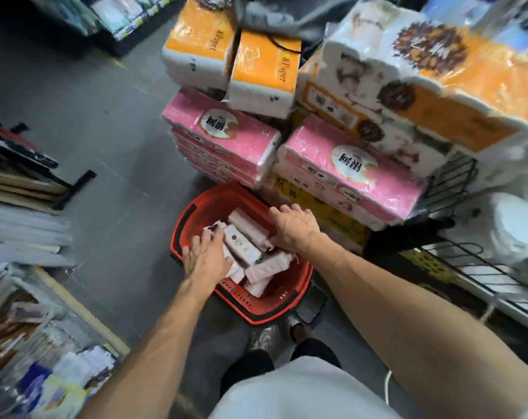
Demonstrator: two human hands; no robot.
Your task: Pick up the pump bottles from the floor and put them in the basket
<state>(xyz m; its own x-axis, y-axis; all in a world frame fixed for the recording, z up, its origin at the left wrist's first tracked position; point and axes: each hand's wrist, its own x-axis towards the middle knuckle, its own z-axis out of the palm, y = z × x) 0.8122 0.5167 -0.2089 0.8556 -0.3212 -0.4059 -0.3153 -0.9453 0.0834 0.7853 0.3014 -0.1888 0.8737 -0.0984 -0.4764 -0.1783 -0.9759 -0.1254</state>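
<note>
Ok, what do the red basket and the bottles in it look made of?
Basket: likely moulded plastic, matte red, judging by its slotted walls. Bottles: probably plastic, smooth pale pink and white with printed labels; motion blur leaves that open.

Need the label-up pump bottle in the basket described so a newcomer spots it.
Find the red basket on the floor below the pink tissue packs. Between the left hand and right hand reaching into it lies a pump bottle. Unlike the plain pale pink bottles around it, its white face shows a small dark round logo.
</note>
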